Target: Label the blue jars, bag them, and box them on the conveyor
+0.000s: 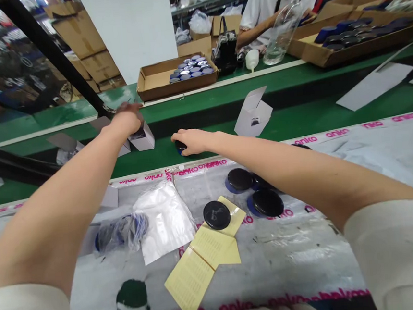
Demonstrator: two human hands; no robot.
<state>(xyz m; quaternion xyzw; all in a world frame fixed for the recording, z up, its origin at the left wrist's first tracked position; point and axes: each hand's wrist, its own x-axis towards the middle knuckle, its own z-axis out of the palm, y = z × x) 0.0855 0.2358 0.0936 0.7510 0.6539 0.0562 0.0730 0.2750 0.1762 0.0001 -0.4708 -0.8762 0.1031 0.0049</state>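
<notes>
A white pillar (pixel 128 31) stands beside stacked cartons (pixel 79 33).

A factory workshop was suggested: open white boxes (pixel 245 123) were spread along a long green strip (pixel 304 112), round blue-and-black pieces (pixel 195 70) were gathered in shallow cardboard trays (pixel 181 87), cartons (pixel 76 36) were stacked behind, and a co-worker (pixel 260 0) was seen opposite

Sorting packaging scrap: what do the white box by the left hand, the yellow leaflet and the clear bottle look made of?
White box: likely thin paperboard, smooth and matte; flat panels, straight folded edges.
Yellow leaflet: looks like paper; printed text, visible fold line.
Clear bottle: glossy, see-through with highlights; probably plastic, though glass can't be ruled out.
</notes>
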